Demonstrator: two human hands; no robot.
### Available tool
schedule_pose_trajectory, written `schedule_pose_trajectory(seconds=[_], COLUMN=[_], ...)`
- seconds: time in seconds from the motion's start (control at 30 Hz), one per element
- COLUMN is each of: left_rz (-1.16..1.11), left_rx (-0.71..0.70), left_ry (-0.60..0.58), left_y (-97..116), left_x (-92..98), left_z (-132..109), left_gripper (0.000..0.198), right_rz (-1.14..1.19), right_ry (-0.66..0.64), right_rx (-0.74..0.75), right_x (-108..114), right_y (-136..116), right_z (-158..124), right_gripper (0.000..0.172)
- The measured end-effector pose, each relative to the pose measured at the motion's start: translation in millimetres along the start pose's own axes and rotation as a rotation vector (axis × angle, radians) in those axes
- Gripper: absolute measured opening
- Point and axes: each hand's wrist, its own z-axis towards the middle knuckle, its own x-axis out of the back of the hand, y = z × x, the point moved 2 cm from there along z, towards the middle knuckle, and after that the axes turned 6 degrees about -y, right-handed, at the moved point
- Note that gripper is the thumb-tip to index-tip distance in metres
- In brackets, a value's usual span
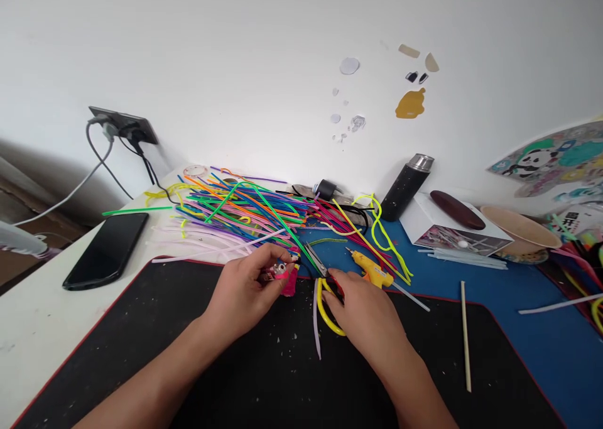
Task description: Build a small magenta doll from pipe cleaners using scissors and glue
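Note:
My left hand [254,284] is closed, pinching a small pink fuzzy figure [289,286] that has round eyes and a bit of yellow and black near its top. The fingers hide part of the figure. My right hand [370,309] grips scissors [325,313] with yellow handles, thumb and fingers around the loops. The blades point away from me, toward the heap of pipe cleaners [245,209]. A pale lilac strip [316,322] lies on the black mat [264,379] beside the scissors. Just beyond my right hand sits a yellow glue gun [372,270].
A black phone [106,251] lies at the left. Toward the back right stand a black flask [406,187], a white box [452,225] with a dark red case [456,209] on it, and a bowl [521,228]. A thin stick [465,335] rests on the mat's right side.

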Motion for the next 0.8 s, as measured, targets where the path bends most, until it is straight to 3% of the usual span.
schedule_pose_trajectory(seconds=[0.23, 0.4, 0.63, 0.8], left_rz=[0.049, 0.066, 0.058, 0.067], left_rx=[-0.027, -0.069, -0.163, -0.219], left_ry=[-0.027, -0.043, -0.109, -0.156], left_y=[-2, 0, 1, 1], left_x=[-2.3, -2.8, -3.7, -4.9], left_z=[-1, 0, -1, -2], left_gripper=[0.011, 0.013, 0.017, 0.022], right_rz=[0.054, 0.458, 0.962, 1.126], right_ry=[0.062, 0.203, 0.141, 0.052], right_rx=[0.053, 0.203, 0.278, 0.299], right_x=[-2, -4, -5, -7], right_y=[1, 0, -7, -12], right_z=[-3, -7, -13, -13], right_gripper=[0.033, 0.032, 0.025, 0.021])
